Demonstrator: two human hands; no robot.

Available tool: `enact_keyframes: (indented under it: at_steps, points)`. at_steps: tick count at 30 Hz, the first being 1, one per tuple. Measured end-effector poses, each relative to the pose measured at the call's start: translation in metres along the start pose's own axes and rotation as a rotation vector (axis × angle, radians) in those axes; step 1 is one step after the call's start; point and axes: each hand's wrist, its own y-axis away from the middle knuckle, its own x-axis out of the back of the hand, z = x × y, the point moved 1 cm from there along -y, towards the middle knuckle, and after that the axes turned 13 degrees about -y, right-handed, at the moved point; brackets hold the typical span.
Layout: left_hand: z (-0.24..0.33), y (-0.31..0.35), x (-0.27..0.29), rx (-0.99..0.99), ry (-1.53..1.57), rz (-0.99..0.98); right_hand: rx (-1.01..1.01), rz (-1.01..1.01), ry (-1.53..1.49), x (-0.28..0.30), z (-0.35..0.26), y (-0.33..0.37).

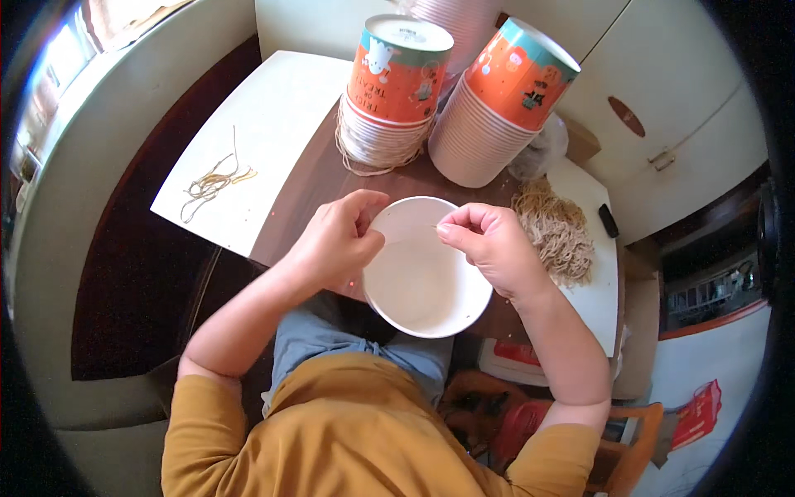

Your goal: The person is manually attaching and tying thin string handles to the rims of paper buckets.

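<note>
A white-lined paper bucket point(426, 286) is tilted with its round opening facing me, over the table's near edge and my lap. My left hand point(338, 236) is closed at the bucket's left rim, its fingers curled; what they grip is hidden. Over the opening's upper right side, my right hand point(489, 240) pinches thumb and forefinger together. A short, thin tip of cord point(436, 227) sticks out of that pinch. Pale cords point(559, 236) lie in a loose heap right of my right hand.
Two upside-down stacks of orange-and-teal paper buckets point(402, 79) point(522, 79) stand at the back, cords looped around the left one. A few loose cords point(215, 186) lie on the table's white left part. A black object point(608, 221) sits at the right edge. Behind is a cabinet point(679, 108).
</note>
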Motion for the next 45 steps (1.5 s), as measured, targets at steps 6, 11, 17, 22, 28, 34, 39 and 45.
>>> enact_keyframes:
  at_steps: [6, 11, 17, 22, 28, 34, 39, 45]
  points:
    - [-0.006, 0.022, -0.016, 0.148, 0.46, 0.037, -0.021, 0.024, 0.148, -0.024, 0.038, -0.017]
    - [-0.019, 0.011, -0.008, 0.134, 0.43, 0.007, 0.035, 0.043, 0.145, -0.03, 0.041, -0.026]
    - [-0.031, -0.002, -0.006, 0.02, 0.209, 0.006, 0.139, 0.084, 0.214, -0.035, 0.039, -0.029]
    - [-0.026, -0.006, 0.001, -0.078, 0.125, -0.059, 0.127, 0.096, 0.222, -0.034, 0.046, -0.031]
    - [-0.022, -0.006, 0.007, -0.075, 0.062, -0.095, 0.142, 0.101, 0.2, -0.038, 0.044, -0.033]
    - [-0.026, -0.005, 0.006, -0.041, 0.079, -0.118, 0.09, 0.091, 0.199, -0.038, 0.04, -0.03]
    - [-0.021, -0.004, 0.008, -0.041, 0.086, -0.108, 0.144, 0.121, 0.199, -0.04, 0.046, -0.032]
    - [-0.017, -0.009, 0.011, -0.122, 0.09, -0.119, 0.119, 0.077, 0.212, -0.04, 0.048, -0.036]
